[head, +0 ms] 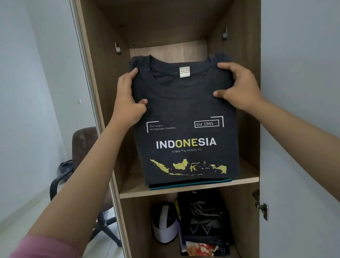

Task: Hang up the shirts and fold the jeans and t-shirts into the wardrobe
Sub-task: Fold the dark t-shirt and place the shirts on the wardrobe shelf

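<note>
While both hands' grip holds the folded t-shirt [184,116], it tops the shelf [189,187] stack (wardrobe [258,77]).

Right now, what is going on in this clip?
A person is placing a folded dark t-shirt onto the wardrobe shelf. The left hand and right hand grip its collar end, one per side. It lies on other folded clothes; a cap sits in the compartment below.
</note>
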{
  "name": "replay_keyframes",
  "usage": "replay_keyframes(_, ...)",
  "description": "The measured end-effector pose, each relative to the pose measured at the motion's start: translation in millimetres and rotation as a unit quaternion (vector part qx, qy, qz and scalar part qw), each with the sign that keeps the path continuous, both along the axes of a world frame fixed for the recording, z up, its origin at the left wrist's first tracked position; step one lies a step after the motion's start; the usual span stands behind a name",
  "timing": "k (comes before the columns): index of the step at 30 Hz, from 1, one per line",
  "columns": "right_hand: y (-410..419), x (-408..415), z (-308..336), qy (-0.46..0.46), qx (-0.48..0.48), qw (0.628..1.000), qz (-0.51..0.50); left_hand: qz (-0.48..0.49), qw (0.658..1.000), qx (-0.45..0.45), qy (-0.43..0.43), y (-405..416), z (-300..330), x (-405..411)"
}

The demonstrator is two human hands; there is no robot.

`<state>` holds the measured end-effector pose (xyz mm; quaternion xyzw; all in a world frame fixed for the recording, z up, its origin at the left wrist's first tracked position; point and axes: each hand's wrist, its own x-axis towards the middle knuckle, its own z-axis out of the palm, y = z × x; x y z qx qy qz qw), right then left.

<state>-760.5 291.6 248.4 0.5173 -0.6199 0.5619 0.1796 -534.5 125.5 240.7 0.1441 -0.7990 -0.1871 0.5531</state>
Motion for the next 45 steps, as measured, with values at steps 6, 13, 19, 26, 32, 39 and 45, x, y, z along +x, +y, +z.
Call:
replay_keyframes(6, -21, -14, -3, -0.009, 0.005, 1.0, 0.004, -0.008, 1.0, 0.012, -0.008, -22, 1, -17)
replay_keyframes(13, -31, -25, -7, -0.004, 0.01, 1.0, 0.013, -0.045, 0.998, 0.048, 0.022, -33, -5, -21)
replay_keyframes(19, -29, -32, -2, -0.026, -0.01, 0.998, 0.056, -0.08, 0.994, 0.057, 0.056, -35, -2, -17)
replay_keyframes(26, -36, -42, 2, -0.056, -0.003, 0.994, 0.091, -0.13, 0.983, 0.094, 0.086, -43, 2, -19)
replay_keyframes(32, -89, -72, -13, -0.078, 0.056, 0.993, 0.061, -0.074, 0.981, 0.165, 0.067, -76, -15, -52)
replay_keyframes(39, -129, -70, -68, -0.001, 0.221, 0.974, -0.058, 0.112, 0.966, 0.163, -0.169, -88, -60, -89)
replay_keyframes(45, -105, -9, -137, 0.006, 0.29, 0.956, 0.045, 0.053, 0.937, 0.156, -0.307, -49, -117, -81)
